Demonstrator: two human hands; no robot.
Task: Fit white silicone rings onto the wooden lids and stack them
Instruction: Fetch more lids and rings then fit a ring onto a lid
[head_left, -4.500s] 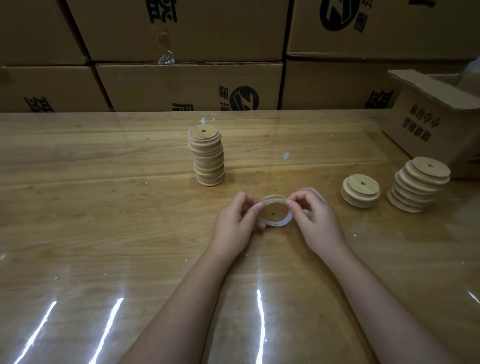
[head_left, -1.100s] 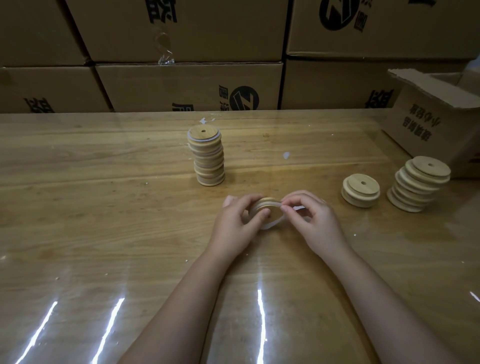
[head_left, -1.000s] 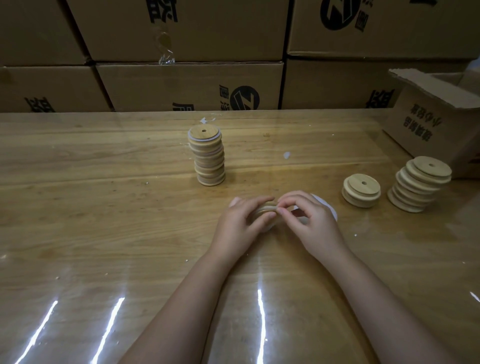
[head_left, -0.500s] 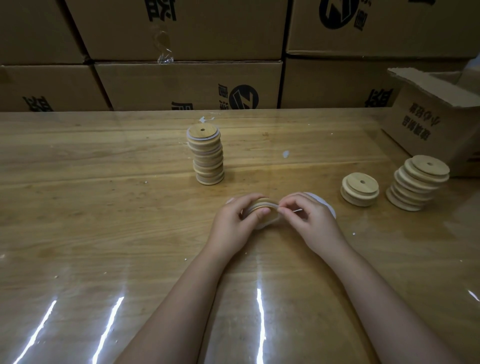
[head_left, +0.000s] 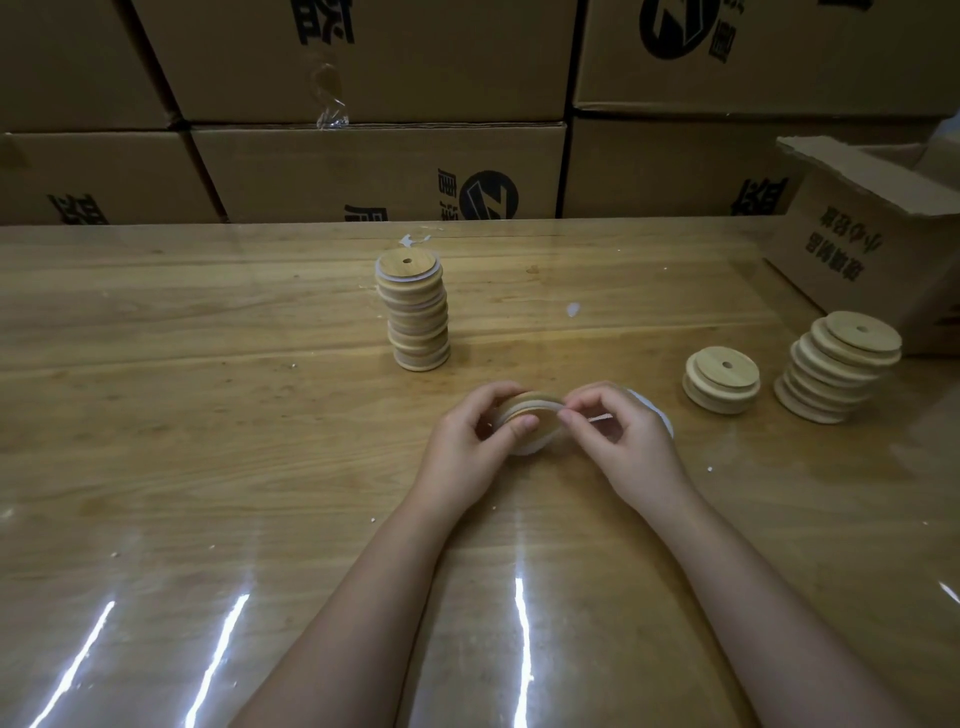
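Low over the middle of the table, my left hand (head_left: 475, 431) grips a round wooden lid (head_left: 527, 404) by its edge, thumb in front. A white silicone ring (head_left: 535, 446) runs round the lid's rim. My right hand (head_left: 621, 428) pinches that ring at the lid's right side with thumb and forefinger. Another white ring (head_left: 655, 413) shows behind my right hand, partly hidden. A tall stack of ringed lids (head_left: 415, 312) stands behind my hands. At the right lie a short pile of bare lids (head_left: 721, 379) and a taller leaning pile (head_left: 839, 366).
The glossy wooden table (head_left: 208, 441) carries small white scraps (head_left: 573, 309). An open cardboard box (head_left: 878, 244) sits at the far right corner. Closed cardboard boxes (head_left: 374, 171) are stacked like a wall along the table's back edge.
Both hands turned the lid from facing me to nearly edge-on and lowered it toward the table. The ring has been worked round its rim. A second white ring came into view behind my right hand.
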